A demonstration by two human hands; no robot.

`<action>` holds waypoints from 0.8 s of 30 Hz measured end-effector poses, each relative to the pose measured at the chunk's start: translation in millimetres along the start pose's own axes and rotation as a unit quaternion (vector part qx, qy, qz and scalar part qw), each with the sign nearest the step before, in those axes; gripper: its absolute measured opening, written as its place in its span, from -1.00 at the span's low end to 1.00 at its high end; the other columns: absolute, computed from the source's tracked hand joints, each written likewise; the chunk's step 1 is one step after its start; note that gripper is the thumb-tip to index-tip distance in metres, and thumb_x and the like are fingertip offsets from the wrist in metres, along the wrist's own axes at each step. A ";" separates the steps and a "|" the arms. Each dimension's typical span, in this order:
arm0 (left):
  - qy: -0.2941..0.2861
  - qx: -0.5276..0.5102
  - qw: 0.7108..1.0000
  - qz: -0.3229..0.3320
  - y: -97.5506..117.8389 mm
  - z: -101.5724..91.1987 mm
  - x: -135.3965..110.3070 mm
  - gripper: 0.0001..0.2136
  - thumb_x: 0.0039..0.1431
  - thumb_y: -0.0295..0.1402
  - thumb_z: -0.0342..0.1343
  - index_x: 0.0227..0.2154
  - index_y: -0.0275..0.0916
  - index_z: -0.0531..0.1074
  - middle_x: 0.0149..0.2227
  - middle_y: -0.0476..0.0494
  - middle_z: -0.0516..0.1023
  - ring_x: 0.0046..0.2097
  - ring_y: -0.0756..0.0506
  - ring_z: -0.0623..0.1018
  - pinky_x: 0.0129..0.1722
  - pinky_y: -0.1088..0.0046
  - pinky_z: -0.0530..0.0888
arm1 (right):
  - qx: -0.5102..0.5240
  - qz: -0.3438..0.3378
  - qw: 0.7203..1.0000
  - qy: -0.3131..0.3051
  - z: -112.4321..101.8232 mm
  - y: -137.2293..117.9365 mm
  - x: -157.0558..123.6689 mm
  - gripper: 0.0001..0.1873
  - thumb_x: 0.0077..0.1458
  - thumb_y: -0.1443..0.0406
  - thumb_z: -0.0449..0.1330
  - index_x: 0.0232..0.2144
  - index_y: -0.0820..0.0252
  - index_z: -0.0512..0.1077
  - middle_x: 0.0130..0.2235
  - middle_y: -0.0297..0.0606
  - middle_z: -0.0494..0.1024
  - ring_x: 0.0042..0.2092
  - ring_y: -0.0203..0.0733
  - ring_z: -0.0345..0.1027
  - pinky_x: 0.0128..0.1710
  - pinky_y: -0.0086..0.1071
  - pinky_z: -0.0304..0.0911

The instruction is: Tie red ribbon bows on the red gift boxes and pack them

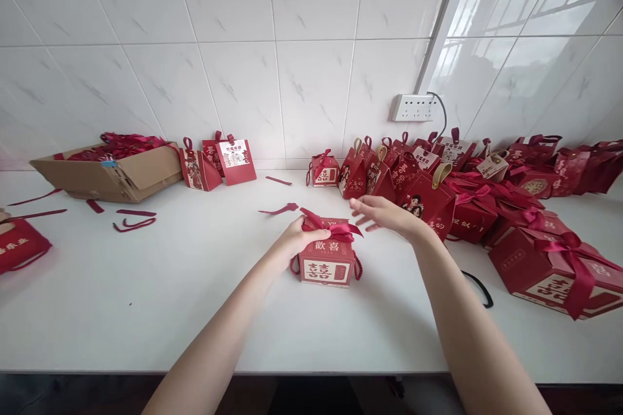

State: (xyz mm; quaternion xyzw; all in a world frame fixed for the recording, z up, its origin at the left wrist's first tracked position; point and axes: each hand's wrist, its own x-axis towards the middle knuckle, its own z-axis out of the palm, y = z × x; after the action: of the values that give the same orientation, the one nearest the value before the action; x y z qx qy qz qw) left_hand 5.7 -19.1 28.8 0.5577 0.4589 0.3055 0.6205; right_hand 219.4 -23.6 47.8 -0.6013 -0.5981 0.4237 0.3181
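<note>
A small red gift box (327, 266) stands upright on the white table in front of me, with white Chinese characters on its face and twisted red cords at both sides. Across its top lies a red ribbon bow (341, 231). My left hand (298, 237) grips the box's upper left, its thumb over the bow and its other fingers partly hidden behind. To the right of the bow, my right hand (387, 214) hovers with fingers apart, holding nothing. Loose red ribbon pieces (280, 209) lie behind the box.
At the back left is a cardboard box (121, 178) full of red ribbon. Several red gift boxes (530, 233) crowd the right side. A black cord loop (479, 288) lies nearer me. Another person's red sleeve (22, 246) or bag shows at left. A power strip (416, 107) is wall-mounted.
</note>
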 end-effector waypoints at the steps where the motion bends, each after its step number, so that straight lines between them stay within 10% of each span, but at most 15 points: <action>1: -0.002 0.003 1.000 0.000 -0.4 0.1 0.4 -0.67 -0.15 -0.27 0.31 -0.31 -0.24 0.38 -0.32 -0.10 0.56 -0.28 -0.10 0.56 -0.30 0.43 0.43 | 0.016 0.015 0.999 -0.043 -5.0 6.1 -3.2 -0.39 -0.06 -0.18 0.12 -0.29 0.26 0.40 -0.17 -0.05 0.48 -0.23 -0.11 0.43 -0.31 -0.33 0.34; 8: -0.032 -0.028 0.999 0.003 -4.8 0.4 5.3 -0.67 -0.16 -0.27 0.32 -0.32 -0.23 0.38 -0.36 -0.07 0.58 -0.35 -0.10 0.57 -0.36 0.42 0.47 | 0.109 -0.024 0.972 -0.208 2.1 26.6 -2.6 -0.47 -0.11 -0.11 0.23 -0.46 0.29 0.40 -0.42 -0.28 0.41 -0.34 -0.29 0.32 -0.24 -0.34 0.30; 16: -0.094 -0.030 0.995 -0.029 0.5 3.6 -0.7 -0.63 -0.17 -0.32 0.33 -0.25 -0.25 0.39 -0.33 -0.08 0.59 -0.32 -0.10 0.58 -0.31 0.41 0.47 | 0.243 -0.080 0.960 -0.117 4.2 21.9 -1.3 -0.67 -0.12 0.13 0.34 -0.55 0.30 0.41 -0.43 -0.29 0.48 -0.33 -0.32 0.34 -0.20 -0.38 0.23; 24: -0.089 -0.031 0.995 -0.023 -4.1 6.1 0.2 -0.64 -0.20 -0.30 0.34 -0.30 -0.25 0.38 -0.35 -0.09 0.58 -0.34 -0.12 0.57 -0.34 0.38 0.45 | 0.276 0.015 0.961 -0.026 27.1 18.1 4.6 -0.58 -0.30 0.10 0.42 -0.61 0.27 0.33 -0.57 -0.32 0.46 -0.53 -0.34 0.33 -0.45 -0.45 0.24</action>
State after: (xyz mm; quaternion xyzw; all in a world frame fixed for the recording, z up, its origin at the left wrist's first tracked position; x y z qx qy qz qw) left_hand 10.8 -22.2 24.4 0.5525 0.4050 0.2546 0.6826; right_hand 203.1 -24.0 19.2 -0.4878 -0.4570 0.5922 0.4499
